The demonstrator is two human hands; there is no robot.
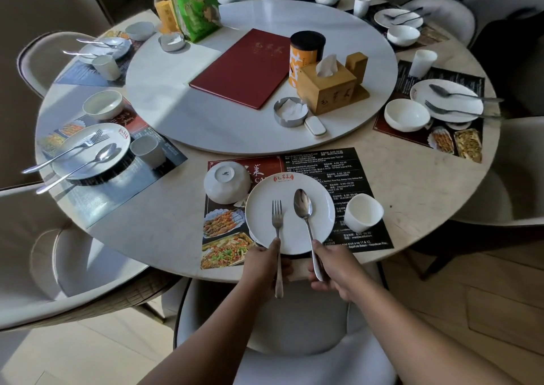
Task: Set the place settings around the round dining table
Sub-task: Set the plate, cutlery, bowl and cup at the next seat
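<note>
My left hand (266, 264) is closed around the handle of a fork (277, 223), tines lying on the near white plate (290, 211). My right hand (332, 270) grips a spoon (303, 205) by its handle, bowl resting face up on the same plate, just right of the fork. The plate is round, glossy white, with a small red logo at its far rim, and it sits on a printed paper placemat (323, 167) at the near edge of the worktop (176, 231). An upturned white bowl (226, 181) sits on the mat just left and far of the plate, touching or nearly touching its rim. A white cup (363, 212) stands to the right.

The worktop is round, pale marble, with a white turntable (206, 114) in the middle. On that lie a dark red menu (244, 67), a wooden tissue box (329, 87), an orange and black canister (306, 55), a metal ashtray (290, 111) and a tall green packet (194, 5). Pale padded chairs ring the table; the floor is light wood. Sunlight falls across the left side.

Counting: I see six plates, each with a fork and spoon or two utensils on it, though the far ones are too small to tell apart. Six cups. Bowls: six at least, only mine upside down.
</note>
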